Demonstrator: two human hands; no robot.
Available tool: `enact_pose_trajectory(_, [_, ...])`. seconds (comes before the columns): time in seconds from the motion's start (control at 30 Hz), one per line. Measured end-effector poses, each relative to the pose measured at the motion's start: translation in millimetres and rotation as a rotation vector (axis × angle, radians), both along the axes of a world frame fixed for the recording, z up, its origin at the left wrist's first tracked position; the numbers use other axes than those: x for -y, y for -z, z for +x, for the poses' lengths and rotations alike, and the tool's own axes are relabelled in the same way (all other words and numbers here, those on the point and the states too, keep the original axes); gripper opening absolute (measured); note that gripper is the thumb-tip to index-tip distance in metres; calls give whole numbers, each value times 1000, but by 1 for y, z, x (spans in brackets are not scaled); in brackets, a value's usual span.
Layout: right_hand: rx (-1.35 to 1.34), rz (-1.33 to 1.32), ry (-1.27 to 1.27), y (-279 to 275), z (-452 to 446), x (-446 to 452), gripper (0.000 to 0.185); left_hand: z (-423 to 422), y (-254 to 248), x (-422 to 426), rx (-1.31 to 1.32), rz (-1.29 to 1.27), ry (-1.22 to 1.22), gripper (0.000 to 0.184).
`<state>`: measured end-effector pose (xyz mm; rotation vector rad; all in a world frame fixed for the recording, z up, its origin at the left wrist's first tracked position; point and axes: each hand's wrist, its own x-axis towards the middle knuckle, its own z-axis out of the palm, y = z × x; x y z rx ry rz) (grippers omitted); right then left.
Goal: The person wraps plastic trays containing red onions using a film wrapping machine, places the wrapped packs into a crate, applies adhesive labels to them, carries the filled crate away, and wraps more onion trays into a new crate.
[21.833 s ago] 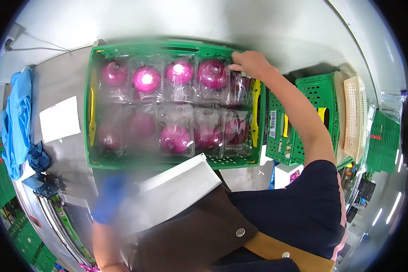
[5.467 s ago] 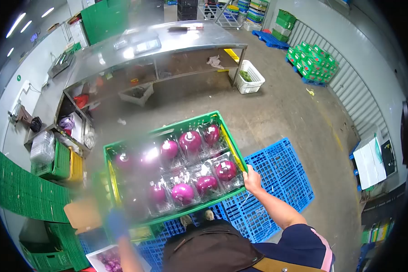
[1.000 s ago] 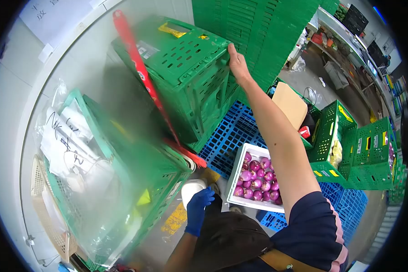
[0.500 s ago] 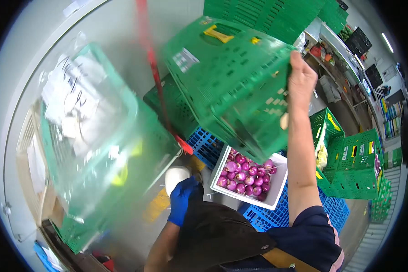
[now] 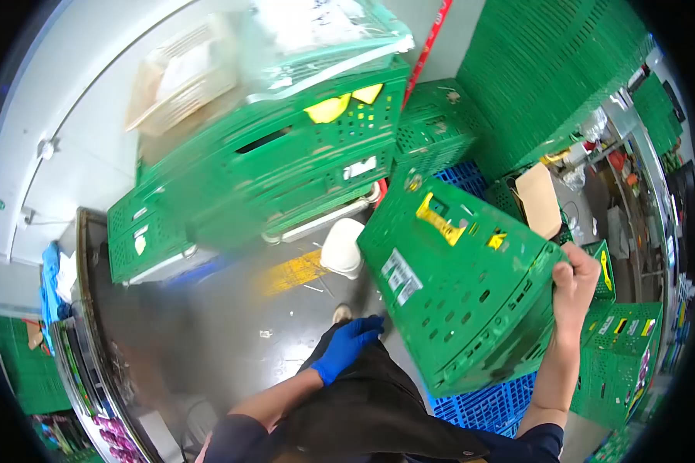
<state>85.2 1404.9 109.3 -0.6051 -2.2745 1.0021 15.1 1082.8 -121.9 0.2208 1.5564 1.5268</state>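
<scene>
In the head view, the right hand (image 5: 576, 279) clamps a corner of the slotted, boxy plastic crate (image 5: 463, 289), tilted over the lattice pallet (image 5: 486, 407); its yellow handle (image 5: 441, 220) faces away, long axis unclear. The gloved left hand (image 5: 347, 351) extends loosely beside it.

A white wall (image 5: 77, 154) rises beside a grey floor (image 5: 289, 316) glinting with reflected light and bearing a worn yellow marking (image 5: 297, 272); a metal bench (image 5: 647, 166) stands far right.
</scene>
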Motion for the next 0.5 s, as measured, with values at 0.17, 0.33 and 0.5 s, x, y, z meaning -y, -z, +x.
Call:
enact_pose_trajectory(0.17, [-50, -272, -185, 4, -7, 108, 60, 25, -60, 90, -107, -290, 126, 35])
enact_pose_trajectory(0.33, [-14, -526, -421, 33, -48, 268, 38, 99, -8, 236, 339, 302, -349, 47])
enact_pose_trajectory(0.5, [-106, -547, -618, 17, -88, 434, 40, 142, -28, 367, 524, 348, -442, 51])
